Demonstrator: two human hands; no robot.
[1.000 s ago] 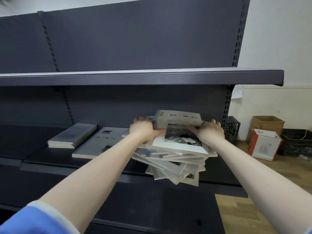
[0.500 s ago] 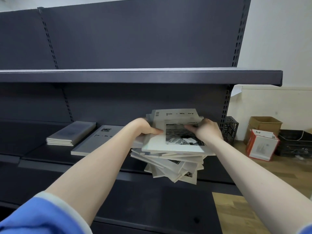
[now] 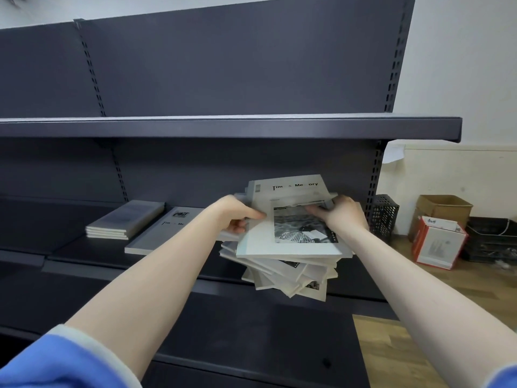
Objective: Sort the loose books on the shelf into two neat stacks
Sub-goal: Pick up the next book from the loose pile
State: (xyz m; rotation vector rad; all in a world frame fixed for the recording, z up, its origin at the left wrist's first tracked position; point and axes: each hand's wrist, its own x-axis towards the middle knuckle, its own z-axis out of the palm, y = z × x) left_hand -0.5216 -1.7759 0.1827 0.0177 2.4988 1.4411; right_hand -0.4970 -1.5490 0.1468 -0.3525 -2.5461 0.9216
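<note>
- Gripping the top book [image 3: 291,247] of a messy heap, the left hand [image 3: 235,215] has its thumb lying over the cover's left margin and its fingers curled under the edge.
- Facing it, the right hand [image 3: 342,217] pinches the far right part of the same cover, fingers bent onto the black-and-white photograph printed there.
- That top book is pale with a photograph set into its cover; its near edge juts toward the viewer, past the books below.
- Under it sits the loose pile of books [image 3: 293,278], fanned at different angles and overhanging the front lip of the dark shelf [image 3: 84,266], toward its right end.
- Behind the hands, a grey book with the letters "Tim & Me ory" [image 3: 291,187] sticks out at the far side of the heap, tilted up.
- To the left on the same shelf lies a single flat grey book [image 3: 165,233] with similar lettering, partly hidden by the left forearm.
- Farther left, just beside it, a small neat stack of thin books [image 3: 126,219] lies squared up.
- An upper shelf [image 3: 223,128] runs across above.
- On the wooden floor to the right stand a black mesh bin [image 3: 384,217], a brown cardboard box [image 3: 442,210], a red and white box [image 3: 437,243] and a dark crate [image 3: 492,239].
- A blue sleeve [image 3: 56,362] shows at the near left.
</note>
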